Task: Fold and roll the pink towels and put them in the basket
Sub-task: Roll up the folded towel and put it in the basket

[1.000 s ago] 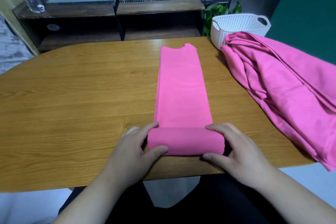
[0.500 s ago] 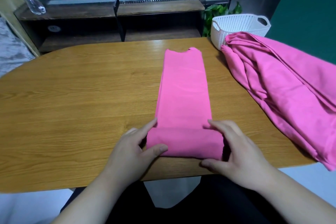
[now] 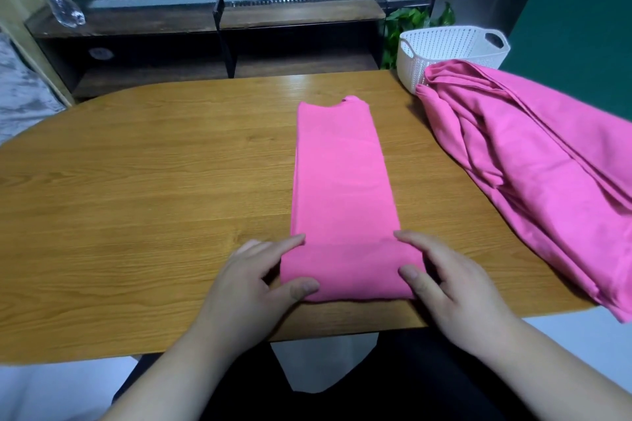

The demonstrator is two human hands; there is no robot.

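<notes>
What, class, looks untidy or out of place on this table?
The far end of the folded towel is uneven: one layer pokes out past the rest near the right corner. The heap of unfolded towels overhangs the right edge of the table and hides part of the basket.

Soft, even light is reaching you; glare is washing the far table (image 3: 309, 85), your right hand (image 3: 458, 294) is shadowing the towel (image 3: 342, 181), and frame edges are bending.

No text, label, brand or number can be read anywhere.
</notes>
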